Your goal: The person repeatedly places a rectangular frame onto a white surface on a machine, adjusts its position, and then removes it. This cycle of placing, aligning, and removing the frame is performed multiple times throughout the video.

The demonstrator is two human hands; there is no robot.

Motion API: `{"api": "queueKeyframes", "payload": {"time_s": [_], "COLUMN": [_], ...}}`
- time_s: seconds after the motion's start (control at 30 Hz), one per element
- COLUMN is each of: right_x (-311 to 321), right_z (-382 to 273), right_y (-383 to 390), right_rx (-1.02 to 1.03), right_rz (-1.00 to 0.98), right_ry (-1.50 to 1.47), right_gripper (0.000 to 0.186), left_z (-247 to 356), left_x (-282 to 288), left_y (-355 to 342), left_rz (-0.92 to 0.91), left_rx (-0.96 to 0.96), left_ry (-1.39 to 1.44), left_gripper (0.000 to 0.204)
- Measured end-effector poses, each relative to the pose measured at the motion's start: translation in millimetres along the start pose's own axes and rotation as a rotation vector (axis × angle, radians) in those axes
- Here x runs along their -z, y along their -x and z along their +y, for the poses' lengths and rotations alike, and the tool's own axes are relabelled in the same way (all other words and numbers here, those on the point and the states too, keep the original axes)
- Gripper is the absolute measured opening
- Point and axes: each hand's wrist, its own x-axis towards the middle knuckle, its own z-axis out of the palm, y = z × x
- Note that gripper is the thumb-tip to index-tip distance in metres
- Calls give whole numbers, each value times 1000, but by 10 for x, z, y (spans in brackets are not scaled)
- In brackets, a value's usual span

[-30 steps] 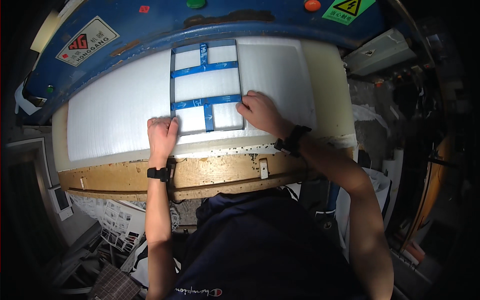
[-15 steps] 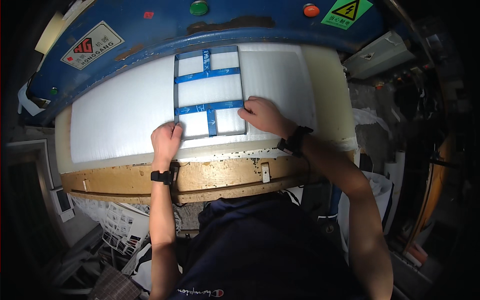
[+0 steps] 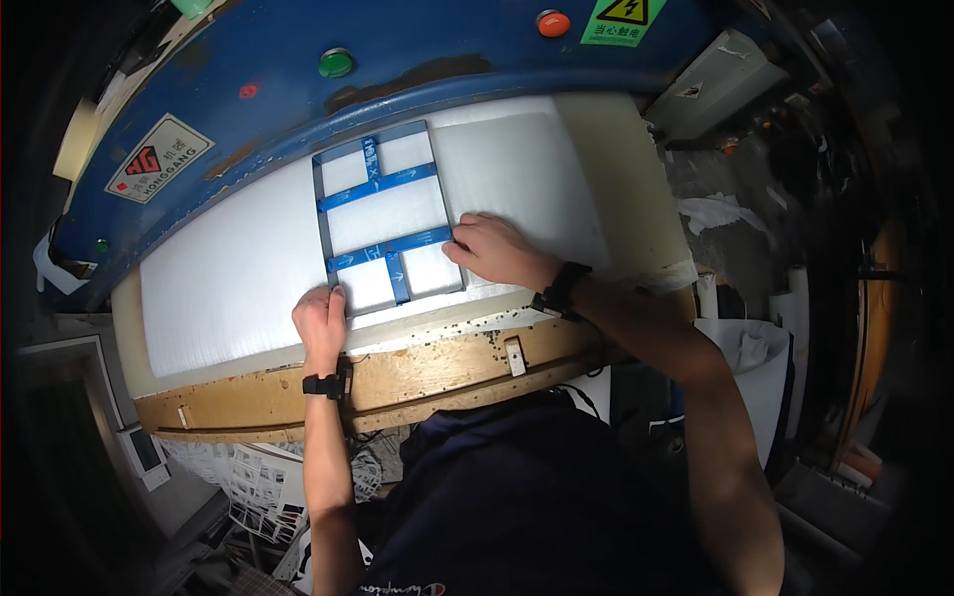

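Note:
A rectangular cutting die (image 3: 390, 248), with thin dark metal walls and blue crossbars, lies flat on a white foam sheet (image 3: 229, 268). My left hand (image 3: 320, 318) is closed on its near left corner, thumb along the edge. On the right side of the die, toward the near end, my right hand (image 3: 495, 250) grips the wall with curled fingers; the fingertips are partly hidden. White foam shows through the die's openings. Each wrist wears a black band.
Behind the foam rises a blue machine body (image 3: 417, 60) with a green button (image 3: 336, 63) and an orange-red button (image 3: 553, 24). A wooden board edge (image 3: 437, 368) runs between me and the foam. White scrap netting (image 3: 260, 487) lies below left; a white bag (image 3: 745, 368) stands right.
The view has shifted and tilted, so the machine and the foam sit at a steeper slant. Both hands keep their hold on the die; any slide across the foam is too small to tell.

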Motion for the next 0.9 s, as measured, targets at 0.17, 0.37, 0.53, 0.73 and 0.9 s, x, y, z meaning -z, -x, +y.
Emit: {"api": "queueKeyframes", "payload": {"time_s": [0.17,0.37,0.53,0.73,0.9], "right_x": [0,161,597,322,328], "right_z": [0,-35,-59,-112,-202], "right_y": [20,-37,-61,-254,-270], "right_rx": [-8,-106,-171,-329,-321], "right_rz": [16,-161,-407,-384,-274], "right_ry": [-5,-73,-62,-153,19], "right_gripper": [39,42,43,53,52], "left_z": [-9,69,239,225,327], "left_x": [-22,86,306,303,279], "left_y": [-1,-39,-81,41,-146], "left_rz": [28,-115,-272,-291,-283], "left_rx": [-20,182,332,413,384], "left_ry": [36,-22,-16,-107,-166], "left_gripper": [41,40,43,48,51]}}
